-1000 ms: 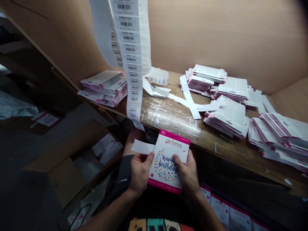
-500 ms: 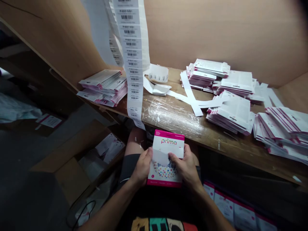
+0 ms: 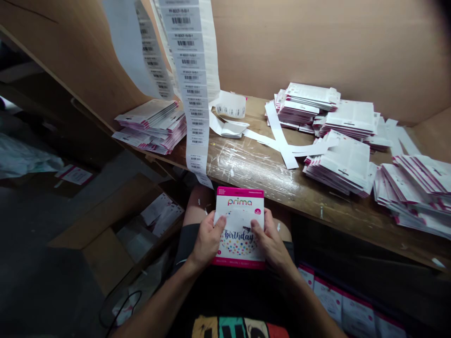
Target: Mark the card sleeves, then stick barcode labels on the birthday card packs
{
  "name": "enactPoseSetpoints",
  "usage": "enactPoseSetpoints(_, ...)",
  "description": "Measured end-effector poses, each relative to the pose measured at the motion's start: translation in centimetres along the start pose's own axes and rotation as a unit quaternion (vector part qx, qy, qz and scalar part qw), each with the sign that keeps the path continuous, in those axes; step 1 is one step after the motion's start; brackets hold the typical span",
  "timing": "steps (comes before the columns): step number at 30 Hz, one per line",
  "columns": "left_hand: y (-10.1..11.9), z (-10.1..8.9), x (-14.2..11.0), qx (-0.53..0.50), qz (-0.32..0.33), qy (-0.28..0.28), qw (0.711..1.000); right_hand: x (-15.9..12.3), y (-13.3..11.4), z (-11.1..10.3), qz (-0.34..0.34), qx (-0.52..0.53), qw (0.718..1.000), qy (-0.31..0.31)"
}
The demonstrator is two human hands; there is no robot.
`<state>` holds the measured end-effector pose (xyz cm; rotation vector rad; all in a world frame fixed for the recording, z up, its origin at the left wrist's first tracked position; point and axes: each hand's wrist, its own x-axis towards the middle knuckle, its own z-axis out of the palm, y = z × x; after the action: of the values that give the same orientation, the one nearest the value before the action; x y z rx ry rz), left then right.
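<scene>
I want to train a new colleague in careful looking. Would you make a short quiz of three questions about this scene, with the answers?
1. True or false: only the right hand holds the birthday packet, while the left hand is away from it.
2. Which word is printed in colourful letters near the packet's top? a) sigma b) prima c) lumen
3. Fill in one word: the hanging label strip carries a column of striped black ____.

Key: 1. False, both hands hold it. 2. b. 3. barcodes.

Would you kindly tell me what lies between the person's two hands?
In the head view, the prima packet sits between left hand and right hand, a white strip partly covering its print.
</scene>
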<state>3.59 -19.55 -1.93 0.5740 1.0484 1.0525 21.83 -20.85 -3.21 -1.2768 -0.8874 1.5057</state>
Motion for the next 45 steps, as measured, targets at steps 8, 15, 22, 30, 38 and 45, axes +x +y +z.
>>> enactPoseSetpoints(8, -0.2, 0.7, -0.3, -0.093, -0.058, 0.039, 0.993, 0.6, -0.6, -0.3, 0.058, 0.069, 0.996, -0.013)
enactPoseSetpoints(15, -0.9, 0.3, -1.1, -0.02, -0.015, 0.052, 0.998, 0.6, 0.2, 0.7, 0.01, 0.053, 0.998, 0.024)
enactPoseSetpoints(22, -1.8, -0.1, -0.9, 0.0, 0.051, 0.137, 0.989, 1.1, -0.1, 0.8, -0.012, 0.026, 0.999, 0.043)
enactPoseSetpoints(30, -0.7, -0.3, -1.5, 0.153, 0.149, 0.165, 0.963, 0.8, -0.1, 1.1, -0.066, -0.035, 0.995, 0.061)
enactPoseSetpoints(38, -1.0, -0.4, 0.7, -0.024, 0.039, 0.089, 0.995, 0.4, -0.7, 1.4, -0.079, -0.035, 0.995, 0.051)
enactPoseSetpoints(45, 0.2, -1.0, 1.2, -0.125, -0.12, -0.069, 0.982, 1.0, -0.8, 1.6, -0.089, -0.053, 0.994, 0.022)
